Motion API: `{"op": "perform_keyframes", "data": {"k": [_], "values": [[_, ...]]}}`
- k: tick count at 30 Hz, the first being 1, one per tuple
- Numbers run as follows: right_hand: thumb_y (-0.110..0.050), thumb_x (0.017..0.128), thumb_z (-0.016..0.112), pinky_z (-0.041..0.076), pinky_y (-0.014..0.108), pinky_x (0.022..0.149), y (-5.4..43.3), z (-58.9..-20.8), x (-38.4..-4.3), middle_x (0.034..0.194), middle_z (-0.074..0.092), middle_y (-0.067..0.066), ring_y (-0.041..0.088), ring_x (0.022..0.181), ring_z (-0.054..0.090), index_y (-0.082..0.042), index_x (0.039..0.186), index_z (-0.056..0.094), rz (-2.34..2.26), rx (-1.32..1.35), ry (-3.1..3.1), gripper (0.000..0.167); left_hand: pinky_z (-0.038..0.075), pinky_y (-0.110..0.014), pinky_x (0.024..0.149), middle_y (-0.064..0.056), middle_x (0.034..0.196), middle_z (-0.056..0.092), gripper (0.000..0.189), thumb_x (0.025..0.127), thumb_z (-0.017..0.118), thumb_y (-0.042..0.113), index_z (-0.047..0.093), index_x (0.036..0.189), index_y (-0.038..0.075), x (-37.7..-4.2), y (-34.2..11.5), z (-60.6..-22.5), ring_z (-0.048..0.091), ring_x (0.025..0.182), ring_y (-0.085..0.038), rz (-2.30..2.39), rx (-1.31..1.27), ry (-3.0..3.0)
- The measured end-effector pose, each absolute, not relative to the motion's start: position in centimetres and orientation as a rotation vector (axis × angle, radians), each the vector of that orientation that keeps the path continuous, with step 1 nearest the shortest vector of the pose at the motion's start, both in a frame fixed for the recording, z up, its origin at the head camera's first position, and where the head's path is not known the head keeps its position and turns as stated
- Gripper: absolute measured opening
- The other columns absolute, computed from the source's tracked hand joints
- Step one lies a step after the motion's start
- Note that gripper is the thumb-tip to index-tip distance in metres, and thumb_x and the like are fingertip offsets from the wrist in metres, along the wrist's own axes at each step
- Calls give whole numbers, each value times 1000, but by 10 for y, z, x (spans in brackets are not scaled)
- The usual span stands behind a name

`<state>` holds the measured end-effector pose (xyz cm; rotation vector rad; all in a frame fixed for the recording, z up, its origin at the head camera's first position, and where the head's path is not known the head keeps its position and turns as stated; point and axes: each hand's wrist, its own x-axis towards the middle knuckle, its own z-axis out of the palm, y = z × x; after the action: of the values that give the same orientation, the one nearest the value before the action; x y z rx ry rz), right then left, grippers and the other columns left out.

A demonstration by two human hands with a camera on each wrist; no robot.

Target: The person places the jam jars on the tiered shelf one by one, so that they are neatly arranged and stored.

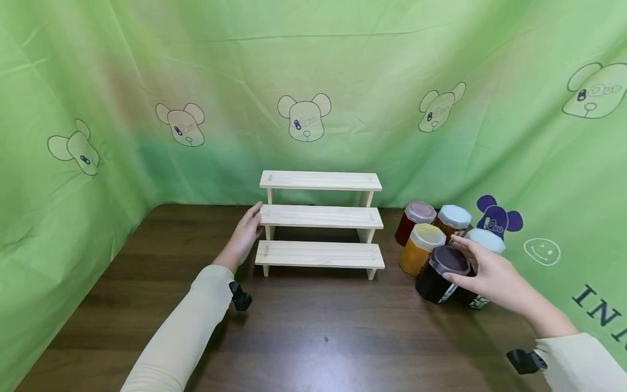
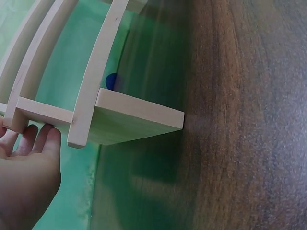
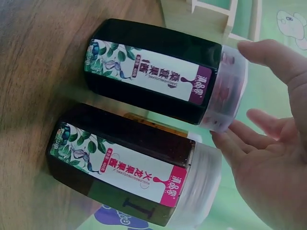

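Note:
A pale three-step wooden display rack (image 1: 320,216) stands on the table. My left hand (image 1: 245,234) grips the left end of its middle step; in the left wrist view the fingers (image 2: 52,141) bend against the wood there. On the right, my right hand (image 1: 495,275) holds a dark jar (image 1: 436,280) by its lid, thumb on one side and fingers on the other. This jar (image 3: 148,72) has a white label with a purple patch in the right wrist view. Close beside it stands another dark jar (image 3: 120,165), with a pink patch on its label.
Around the held jar are a yellow jar (image 1: 416,256), a dark red jar (image 1: 409,226), an amber jar (image 1: 453,220) and a white-lidded jar (image 1: 486,239). A green printed cloth (image 1: 303,65) encloses the brown wooden table (image 1: 303,337) at the back and sides.

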<state>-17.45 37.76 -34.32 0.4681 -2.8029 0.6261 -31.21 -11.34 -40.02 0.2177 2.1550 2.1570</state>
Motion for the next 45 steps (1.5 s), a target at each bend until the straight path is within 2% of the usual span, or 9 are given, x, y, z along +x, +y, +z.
{"op": "perform_keyframes", "data": {"k": [4,11,19,23,26,30,33,39,45], "values": [[-25,73,91,52,46,69,379,-347,-177,113,66,24,37,91,67,7,138,51,498,509,-2775,83,25,-41,120,-12,164,17,50,112,27,21,20,161,13,-311,-114,-400,22,148,-26,2154,205,2159],[-28,73,92,52,44,66,378,-347,-178,98,72,13,29,82,68,5,136,55,492,493,-2800,81,25,-41,120,-11,164,18,50,112,28,21,21,161,14,-312,-116,-401,23,148,-24,2173,204,2147],[-27,71,93,56,37,68,373,-358,-178,105,69,24,34,87,69,11,134,53,546,481,-2747,84,26,-41,120,-10,165,17,51,112,28,22,19,162,15,-313,-118,-404,22,149,-24,2164,221,2157],[-28,75,91,55,46,72,373,-368,-176,111,64,32,39,90,68,12,141,43,651,419,-2817,90,26,-41,119,-10,165,17,51,112,29,23,20,162,15,-312,-119,-403,22,149,-24,2168,222,2161],[-26,79,88,53,53,79,374,-378,-176,115,61,34,43,98,65,12,140,41,765,365,-2862,86,26,-41,120,-12,165,17,51,112,30,23,19,162,15,-312,-119,-404,23,149,-25,2168,232,2161],[-24,83,85,50,35,86,373,-393,-178,119,63,24,38,108,59,9,134,46,902,345,-2866,72,26,-42,120,-11,165,16,52,112,30,23,18,162,15,-311,-118,-404,22,149,-25,2172,232,2153],[-25,84,83,46,26,88,372,-405,-177,123,62,24,38,114,56,7,139,42,959,325,-2881,76,26,-41,120,-11,165,16,52,112,30,24,18,162,14,-310,-118,-404,22,149,-25,2169,242,2152],[-31,85,82,43,61,95,371,-417,-175,127,57,34,51,119,51,8,144,34,1018,229,-2890,85,26,-43,120,-12,165,17,52,112,29,24,17,162,13,-312,-117,-405,22,149,-26,2142,289,2170],[-37,85,82,45,66,92,369,-416,-173,127,57,35,55,117,52,5,144,35,970,167,-2913,87,26,-43,120,-13,164,17,52,112,29,25,17,162,14,-315,-115,-407,23,148,-26,2133,286,2176]]}}
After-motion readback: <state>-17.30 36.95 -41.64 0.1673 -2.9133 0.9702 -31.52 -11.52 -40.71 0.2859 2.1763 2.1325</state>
